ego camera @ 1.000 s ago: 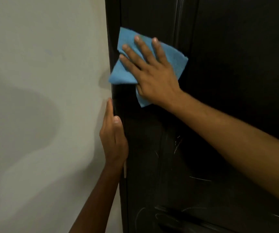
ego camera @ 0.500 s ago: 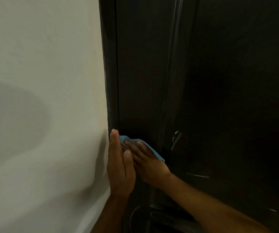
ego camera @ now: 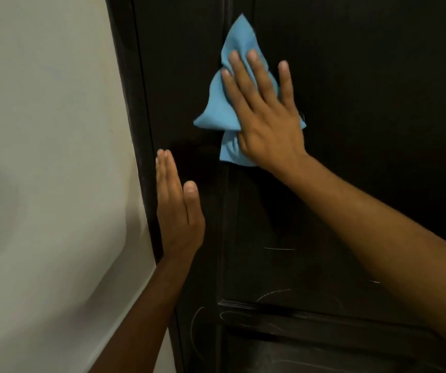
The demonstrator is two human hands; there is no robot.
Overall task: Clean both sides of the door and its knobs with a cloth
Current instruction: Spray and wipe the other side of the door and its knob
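A blue cloth [ego camera: 224, 103] is pressed flat against the dark door [ego camera: 364, 130], high on the panel and just right of a vertical moulding groove. The cloth is bunched into folds, with one corner pointing upward above the fingers and another fold hanging out below the palm. It is held in place by the right hand [ego camera: 266, 122], whose fingers are spread and nearly straight over the fabric; nothing is curled round the cloth, and it is pinned only by the flat of the palm and fingers. The little finger is laid past the cloth's edge, directly on the door. Lower and to the left, the left hand [ego camera: 177, 211] is set flat against the door near its edge, fingers straight and close together, thumb raised alongside, with nothing held in it. Both forearms are bare. Pale scratch marks are seen on the door's lower part, around a horizontal moulding [ego camera: 283, 309]. To the left of the door's edge, a plain light wall [ego camera: 41, 157] is seen, crossed by soft shadows.
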